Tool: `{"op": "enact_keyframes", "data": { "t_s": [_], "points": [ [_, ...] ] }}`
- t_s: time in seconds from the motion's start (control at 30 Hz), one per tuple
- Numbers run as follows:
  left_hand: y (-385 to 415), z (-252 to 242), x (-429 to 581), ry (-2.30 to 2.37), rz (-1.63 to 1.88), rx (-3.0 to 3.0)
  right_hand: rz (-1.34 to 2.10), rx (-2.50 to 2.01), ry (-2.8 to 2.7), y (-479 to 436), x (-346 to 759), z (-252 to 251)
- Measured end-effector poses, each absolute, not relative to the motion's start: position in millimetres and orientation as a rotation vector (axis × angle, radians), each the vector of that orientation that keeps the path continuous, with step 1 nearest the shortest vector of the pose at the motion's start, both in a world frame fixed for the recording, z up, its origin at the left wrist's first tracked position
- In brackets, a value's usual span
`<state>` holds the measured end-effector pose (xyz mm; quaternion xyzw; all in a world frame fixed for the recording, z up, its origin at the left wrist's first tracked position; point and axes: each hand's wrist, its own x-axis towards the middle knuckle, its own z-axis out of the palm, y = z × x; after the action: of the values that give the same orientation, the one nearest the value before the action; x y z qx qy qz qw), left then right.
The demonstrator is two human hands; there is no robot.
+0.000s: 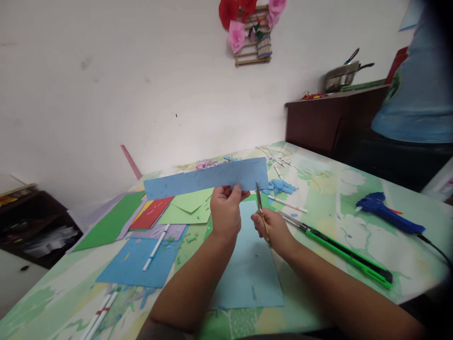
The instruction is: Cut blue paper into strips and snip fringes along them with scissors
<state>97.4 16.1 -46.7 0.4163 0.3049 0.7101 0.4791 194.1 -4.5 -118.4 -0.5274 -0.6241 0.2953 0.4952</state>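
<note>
A long blue strip of paper or thin foam (198,178) is pinched between the thumb and fingers of my left hand (227,210), raised above the table. My right hand (276,231) is closed round the handles of a pair of scissors (260,203). The scissors point upward, their tips at the lower edge of the strip near its right end; whether the blades are parted I cannot tell. Below both hands a light blue sheet (247,278) lies on the table.
A green utility knife (347,255) and a blue glue gun (389,213) with a cord lie right. Coloured sheets (113,219), a blue sheet (141,259) and white sticks (155,248) lie left. Blue scraps (281,186) sit behind my hands. A person (421,89) stands at the right.
</note>
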Motion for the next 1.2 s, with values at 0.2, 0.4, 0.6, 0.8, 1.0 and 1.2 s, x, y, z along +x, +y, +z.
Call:
{"op": "enact_keyframes", "data": {
  "t_s": [0.2, 0.4, 0.6, 0.8, 1.0, 1.2],
  "points": [
    [18, -46, 97, 0.742, 1.733, 1.016, 0.741, -1.265, -1.509, -4, 195, -118],
    [18, -45, 98, 0.759, 1.735, 1.023, 0.772, -1.260, -1.502, -1, 197, -123],
    [24, -46, 93, 0.809, 1.776, 1.055, 0.753, -1.205, -1.493, -5, 200, -120],
    [35, -52, 88, 0.874, 1.694, 1.133, 0.983, -1.010, -1.116, 2, 202, -116],
    [36, -59, 94, 0.860, 1.364, 1.207, 1.099, -0.843, -0.954, 13, 208, -107],
    [39, -61, 93, 0.857, 1.206, 1.177, 1.042, -0.852, -0.846, 17, 212, -110]
  ]
}}
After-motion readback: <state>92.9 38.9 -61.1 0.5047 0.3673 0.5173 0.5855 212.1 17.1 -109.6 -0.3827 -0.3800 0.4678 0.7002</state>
